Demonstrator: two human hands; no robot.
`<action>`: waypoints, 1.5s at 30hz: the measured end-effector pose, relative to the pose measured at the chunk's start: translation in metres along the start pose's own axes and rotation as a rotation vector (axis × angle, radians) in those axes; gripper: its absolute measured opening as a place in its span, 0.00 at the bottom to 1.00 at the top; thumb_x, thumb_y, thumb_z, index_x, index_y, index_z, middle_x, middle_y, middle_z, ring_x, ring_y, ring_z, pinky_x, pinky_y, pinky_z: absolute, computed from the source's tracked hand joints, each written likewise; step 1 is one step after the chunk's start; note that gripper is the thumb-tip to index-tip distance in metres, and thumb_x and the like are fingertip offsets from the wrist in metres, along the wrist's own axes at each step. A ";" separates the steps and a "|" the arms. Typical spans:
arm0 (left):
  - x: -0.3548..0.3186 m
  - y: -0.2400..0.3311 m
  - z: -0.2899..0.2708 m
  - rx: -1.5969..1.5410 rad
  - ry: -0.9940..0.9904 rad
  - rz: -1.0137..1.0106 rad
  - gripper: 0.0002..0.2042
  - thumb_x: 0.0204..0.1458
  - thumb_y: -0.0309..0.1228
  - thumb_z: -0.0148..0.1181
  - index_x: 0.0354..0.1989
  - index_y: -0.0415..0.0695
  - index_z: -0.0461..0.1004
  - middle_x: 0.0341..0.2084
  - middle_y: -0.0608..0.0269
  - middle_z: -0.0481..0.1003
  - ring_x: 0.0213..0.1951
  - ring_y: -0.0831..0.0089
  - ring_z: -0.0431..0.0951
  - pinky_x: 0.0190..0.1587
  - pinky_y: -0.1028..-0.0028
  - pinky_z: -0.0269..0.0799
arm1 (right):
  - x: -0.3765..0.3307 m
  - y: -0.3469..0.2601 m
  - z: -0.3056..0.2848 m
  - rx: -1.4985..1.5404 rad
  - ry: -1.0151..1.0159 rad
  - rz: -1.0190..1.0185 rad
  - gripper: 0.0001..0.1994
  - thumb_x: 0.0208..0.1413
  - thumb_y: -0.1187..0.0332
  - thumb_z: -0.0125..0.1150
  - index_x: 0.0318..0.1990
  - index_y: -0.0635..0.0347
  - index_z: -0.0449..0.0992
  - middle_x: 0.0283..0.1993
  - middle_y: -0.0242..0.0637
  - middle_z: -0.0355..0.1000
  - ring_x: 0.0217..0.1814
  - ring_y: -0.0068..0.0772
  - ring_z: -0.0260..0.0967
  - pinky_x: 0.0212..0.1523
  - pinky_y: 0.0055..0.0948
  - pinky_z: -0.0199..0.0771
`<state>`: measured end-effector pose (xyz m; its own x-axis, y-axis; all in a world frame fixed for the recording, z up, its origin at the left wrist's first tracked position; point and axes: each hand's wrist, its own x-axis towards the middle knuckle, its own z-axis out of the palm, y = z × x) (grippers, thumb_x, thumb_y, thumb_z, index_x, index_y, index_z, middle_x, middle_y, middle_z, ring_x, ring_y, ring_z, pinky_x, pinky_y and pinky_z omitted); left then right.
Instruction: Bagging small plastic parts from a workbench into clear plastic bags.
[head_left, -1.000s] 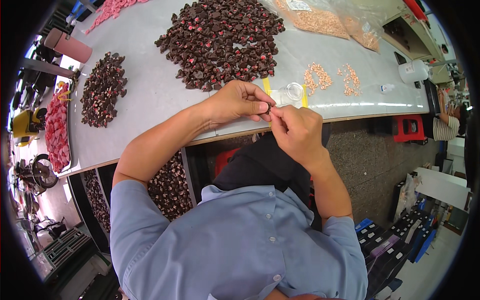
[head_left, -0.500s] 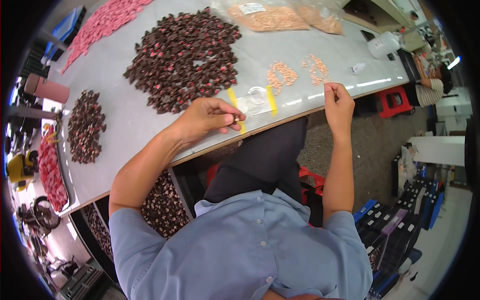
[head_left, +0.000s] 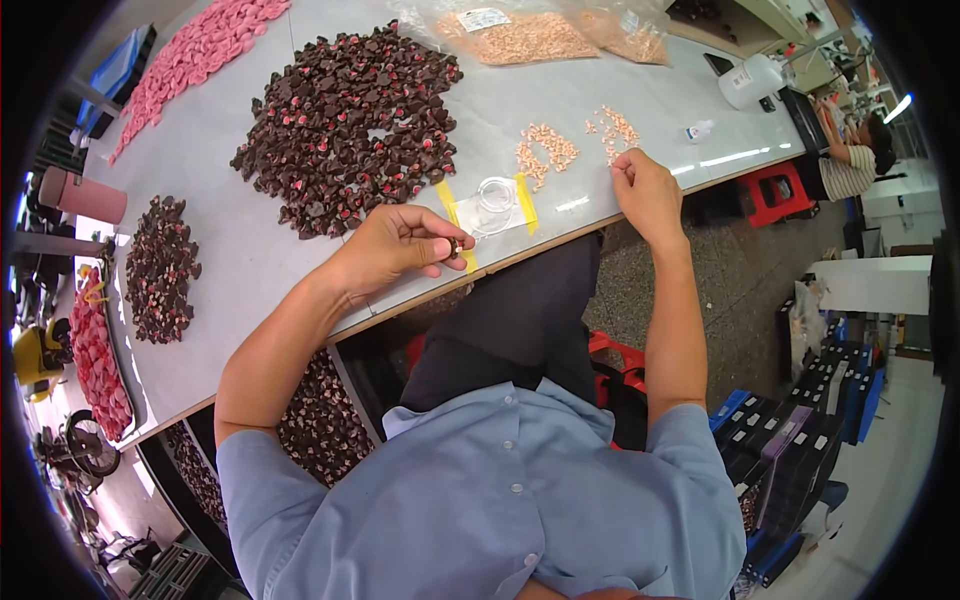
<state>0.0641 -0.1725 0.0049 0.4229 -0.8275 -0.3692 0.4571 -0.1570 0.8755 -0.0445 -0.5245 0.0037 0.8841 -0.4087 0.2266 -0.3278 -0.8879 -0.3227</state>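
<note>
My left hand (head_left: 395,250) is closed over the table's near edge, pinching a small dark brown piece (head_left: 456,247) with a pale spot between thumb and fingers. My right hand (head_left: 650,197) has its fingertips pinched together at the near side of a small scatter of peach-coloured bits (head_left: 618,128). Whatever those fingertips hold is hidden. Another small scatter of peach bits (head_left: 545,152) lies to the left of it. Between my hands a clear ring-shaped item (head_left: 496,195) sits on a white patch held down with yellow tape (head_left: 526,205).
A big heap of dark pieces with red spots (head_left: 350,125) covers the table's middle left. Further left lie a smaller dark heap (head_left: 160,270) and pink pieces (head_left: 200,55). Bags of peach bits (head_left: 530,38) and a white bottle (head_left: 752,82) stand at the back. A person (head_left: 855,165) sits far right.
My right hand has moved left and turned further over, its fingertips now closer to the peach bits. My left hand keeps its pinch on the dark piece. The whole view has shifted slightly.
</note>
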 end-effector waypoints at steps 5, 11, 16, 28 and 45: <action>0.002 0.000 -0.003 0.000 -0.041 0.004 0.09 0.57 0.24 0.61 0.45 0.36 0.75 0.47 0.52 0.79 0.43 0.69 0.83 0.40 0.77 0.76 | 0.002 -0.001 -0.006 -0.031 -0.050 0.118 0.08 0.54 0.66 0.61 0.35 0.62 0.78 0.31 0.45 0.79 0.34 0.43 0.79 0.35 0.36 0.75; 0.001 0.004 -0.002 0.007 -0.138 -0.013 0.10 0.57 0.29 0.64 0.44 0.38 0.77 0.46 0.56 0.80 0.41 0.73 0.83 0.39 0.77 0.77 | -0.026 -0.034 0.001 0.428 0.064 0.087 0.04 0.53 0.71 0.61 0.33 0.62 0.76 0.24 0.34 0.73 0.27 0.25 0.70 0.30 0.25 0.70; -0.007 0.007 0.001 -0.002 -0.147 -0.079 0.12 0.57 0.34 0.66 0.42 0.38 0.78 0.41 0.57 0.81 0.40 0.72 0.83 0.36 0.78 0.77 | -0.078 -0.127 0.010 0.872 -0.117 -0.340 0.03 0.55 0.79 0.61 0.34 0.62 0.73 0.25 0.25 0.67 0.23 0.10 0.58 0.24 0.16 0.59; -0.006 0.000 0.001 -0.004 -0.169 -0.018 0.12 0.54 0.33 0.69 0.39 0.38 0.79 0.34 0.59 0.81 0.36 0.75 0.82 0.33 0.80 0.76 | -0.086 -0.146 0.032 0.839 0.009 -0.529 0.05 0.55 0.79 0.64 0.37 0.63 0.75 0.23 0.26 0.67 0.20 0.11 0.56 0.20 0.16 0.54; -0.005 0.002 0.003 0.120 -0.182 -0.019 0.10 0.53 0.31 0.69 0.36 0.36 0.80 0.29 0.59 0.81 0.32 0.76 0.82 0.32 0.80 0.77 | -0.069 -0.145 0.000 0.638 -0.289 -0.567 0.05 0.50 0.79 0.65 0.31 0.62 0.75 0.17 0.29 0.67 0.16 0.20 0.64 0.18 0.22 0.60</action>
<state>0.0608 -0.1702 0.0098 0.2619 -0.9058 -0.3332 0.3623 -0.2277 0.9038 -0.0579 -0.3675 0.0349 0.9343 0.2000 0.2949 0.3538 -0.6190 -0.7011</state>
